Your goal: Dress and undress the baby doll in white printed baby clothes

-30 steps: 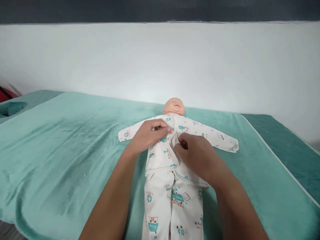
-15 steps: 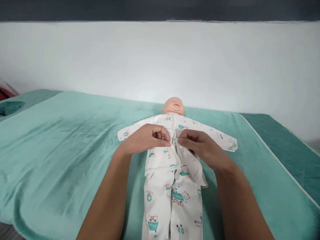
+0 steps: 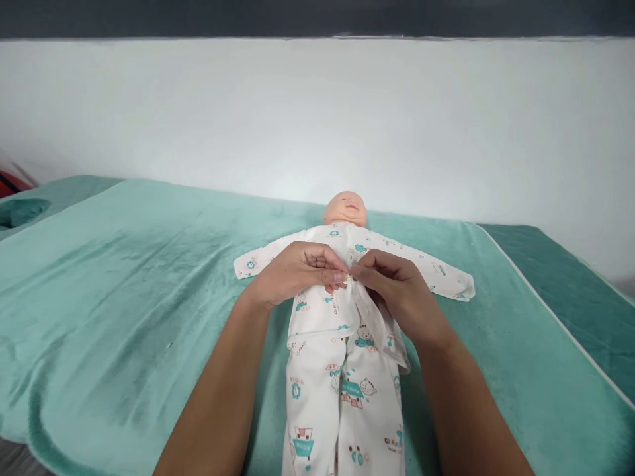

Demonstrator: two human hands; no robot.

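Note:
A baby doll [image 3: 346, 208] lies on its back, dressed in a white printed baby shirt [image 3: 317, 316] and matching pants [image 3: 317, 416]. Over the doll's chest, my left hand [image 3: 311, 268] pinches one front edge of the shirt between thumb and fingers. My right hand [image 3: 391, 281] is closed on the opposite front edge, and the fingertips of both hands meet at the middle of the chest. Below them the two shirt flaps hang apart, the right one folded outward. Whatever fastener lies between the fingertips is mostly hidden.
A light green plush blanket [image 3: 124, 297] with soft creases spreads under the doll. Darker green cloth [image 3: 570, 284] shows at the right edge. Behind stands a white wall [image 3: 248, 119] with a dark band on top. A red object [image 3: 12, 185] sits at the far left.
My hands have come together, the left moving right, so the shirt's two front edges now meet where a gap showed before. The doll lies as it did.

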